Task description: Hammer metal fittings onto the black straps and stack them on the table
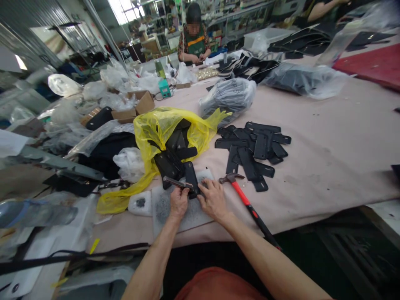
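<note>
My left hand is closed around a slim metal tool, whose exact kind I cannot make out. The tool lies across a flat black piece with rounded corners and a small slot near its far end. My right hand grips the right edge of that piece with thumb and fingertips. Under both hands is a worn whitish board with dark marks. To the right lies a claw hammer with a red and black handle. Beyond it is a loose pile of similar black pieces.
A yellow plastic bag holding black pieces lies open just beyond the board. A small white block sits left of it. Farther back are a filled clear bag, a cardboard box and a person seated across the table.
</note>
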`<state>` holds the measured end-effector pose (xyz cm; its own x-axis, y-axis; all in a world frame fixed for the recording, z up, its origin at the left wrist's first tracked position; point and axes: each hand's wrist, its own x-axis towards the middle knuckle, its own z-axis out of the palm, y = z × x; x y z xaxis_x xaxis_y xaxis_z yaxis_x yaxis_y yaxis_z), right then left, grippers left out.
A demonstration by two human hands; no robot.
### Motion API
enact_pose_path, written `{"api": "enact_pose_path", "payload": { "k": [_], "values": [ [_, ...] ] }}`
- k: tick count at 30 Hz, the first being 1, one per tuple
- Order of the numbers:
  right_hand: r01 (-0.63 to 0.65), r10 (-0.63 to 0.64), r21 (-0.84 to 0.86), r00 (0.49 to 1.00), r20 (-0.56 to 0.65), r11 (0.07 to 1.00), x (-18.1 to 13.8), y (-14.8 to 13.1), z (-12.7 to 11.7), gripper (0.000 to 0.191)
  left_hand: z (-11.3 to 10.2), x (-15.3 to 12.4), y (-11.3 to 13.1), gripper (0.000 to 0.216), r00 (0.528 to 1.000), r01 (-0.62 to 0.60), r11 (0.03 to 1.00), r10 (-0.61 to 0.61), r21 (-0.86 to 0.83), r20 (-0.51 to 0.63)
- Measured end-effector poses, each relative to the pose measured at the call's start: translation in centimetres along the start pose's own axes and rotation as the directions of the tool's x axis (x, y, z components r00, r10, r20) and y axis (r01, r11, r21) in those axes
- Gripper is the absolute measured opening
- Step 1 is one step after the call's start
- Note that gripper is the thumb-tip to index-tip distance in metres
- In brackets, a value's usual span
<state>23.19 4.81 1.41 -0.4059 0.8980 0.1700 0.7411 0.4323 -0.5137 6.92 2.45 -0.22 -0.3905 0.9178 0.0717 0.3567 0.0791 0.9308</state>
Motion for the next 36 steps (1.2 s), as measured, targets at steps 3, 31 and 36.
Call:
{"api": "enact_pose_path", "payload": {
  "k": [3, 31, 36],
  "values": [
    [0.005, -0.005, 0.011, 1.000, -0.010, 1.000, -0.1, 0.0, -0.1, 0.042, 0.3, -0.3, 0.0, 0.022, 0.999, -0.035, 0.998, 0.035, 0.055, -0.012],
    [-0.437, 0.476, 0.198, 0.842, -0.253, 0.877, 12.5, 8.8, -8.5, 0.043, 0.2, -0.2, -1.3, 0.023, 0.974, 0.066, 0.998, -0.067, -0.014, -0.215],
    [-0.399, 0.438, 0.184, 0.850, -0.292, 0.898, 14.2, 8.6, -10.5, 0.043, 0.0, -0.5, -0.8, 0.017, 0.980, 0.046, 0.999, -0.047, -0.010, -0.194]
  ]
}}
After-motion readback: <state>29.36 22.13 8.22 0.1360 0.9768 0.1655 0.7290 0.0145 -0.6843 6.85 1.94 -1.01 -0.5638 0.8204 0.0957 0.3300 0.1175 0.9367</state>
